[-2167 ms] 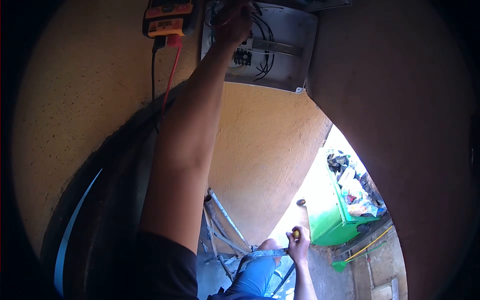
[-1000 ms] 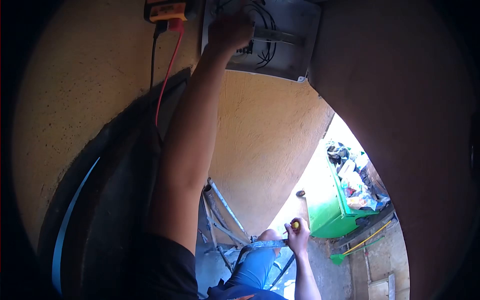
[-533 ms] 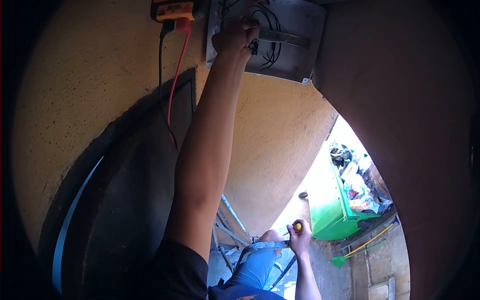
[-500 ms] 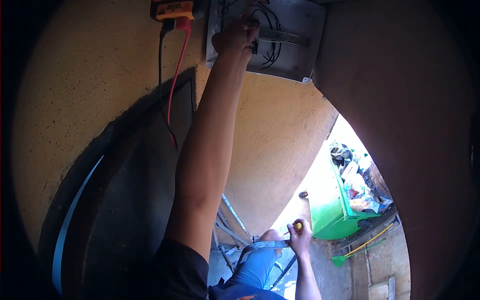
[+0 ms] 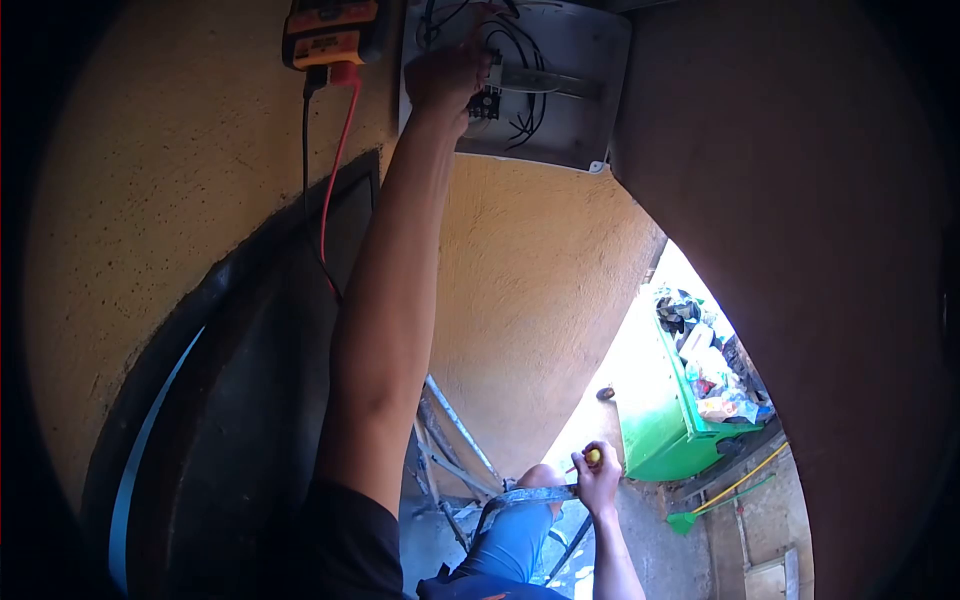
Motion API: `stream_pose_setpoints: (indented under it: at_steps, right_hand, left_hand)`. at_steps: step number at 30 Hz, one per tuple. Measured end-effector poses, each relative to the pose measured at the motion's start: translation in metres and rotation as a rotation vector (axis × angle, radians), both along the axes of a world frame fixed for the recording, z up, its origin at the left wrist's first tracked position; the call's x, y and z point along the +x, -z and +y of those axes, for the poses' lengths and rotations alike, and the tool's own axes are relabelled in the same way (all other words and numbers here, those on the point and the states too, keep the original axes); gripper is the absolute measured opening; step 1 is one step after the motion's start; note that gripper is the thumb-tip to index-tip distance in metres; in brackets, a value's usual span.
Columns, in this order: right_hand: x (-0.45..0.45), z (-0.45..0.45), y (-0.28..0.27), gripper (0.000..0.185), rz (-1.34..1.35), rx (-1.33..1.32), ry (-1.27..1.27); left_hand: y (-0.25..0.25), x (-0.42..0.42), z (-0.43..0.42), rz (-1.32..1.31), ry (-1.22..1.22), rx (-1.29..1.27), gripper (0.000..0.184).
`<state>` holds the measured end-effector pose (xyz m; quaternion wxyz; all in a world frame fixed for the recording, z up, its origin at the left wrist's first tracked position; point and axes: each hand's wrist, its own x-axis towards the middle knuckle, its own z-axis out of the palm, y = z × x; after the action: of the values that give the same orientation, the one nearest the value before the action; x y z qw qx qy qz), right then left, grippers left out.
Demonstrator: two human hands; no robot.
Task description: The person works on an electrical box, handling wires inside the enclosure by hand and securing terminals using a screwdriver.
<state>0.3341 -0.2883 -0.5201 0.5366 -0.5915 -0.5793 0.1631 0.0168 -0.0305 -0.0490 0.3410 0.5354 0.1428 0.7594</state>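
My left hand reaches up into an open enclosure box on the wall. Its fingers are bent in against the left side of a black-and-white electrical device on a metal rail; what they pinch is hidden. Black wires loop around the rail. Low down near my knee, my right hand is closed around a screwdriver, its yellow handle end showing. A metal bar lies beside that hand, across my leg.
An orange-and-black multimeter hangs left of the box, with red and black leads below. A dark door stands at left. Metal ladder-like bars are below. Beyond are a green bin full of rubbish and a broom.
The view has shifted slightly, so the box and multimeter sit lower and further left. My left hand has slid a little left, uncovering more of the device. My right hand keeps the screwdriver.
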Motion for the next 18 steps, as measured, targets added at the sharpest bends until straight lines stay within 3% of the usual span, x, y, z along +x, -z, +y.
stream_pose_setpoints:
  at_steps: [4,6,10,12,18]
  right_hand:
    - [0.001,0.0,0.004,0.021,-0.034,0.041,-0.018]
    - [0.0,-0.003,0.001,0.022,0.026,-0.015,-0.009]
    - [-0.001,-0.002,-0.004,0.023,0.061,-0.088,-0.012]
    - [-0.001,-0.002,-0.003,0.023,0.073,-0.088,-0.02]
    - [0.003,0.001,0.006,0.021,-0.055,0.037,-0.029]
  left_hand:
    - [-0.01,-0.002,0.004,0.123,-0.158,0.075,0.008]
    - [-0.007,-0.014,-0.001,0.044,0.064,0.16,0.013]
    - [0.011,-0.018,-0.009,-0.055,0.074,0.039,0.014]
    - [0.016,-0.012,-0.011,-0.149,0.282,0.028,0.018]
    - [0.022,0.008,-0.045,0.009,0.227,0.047,0.024]
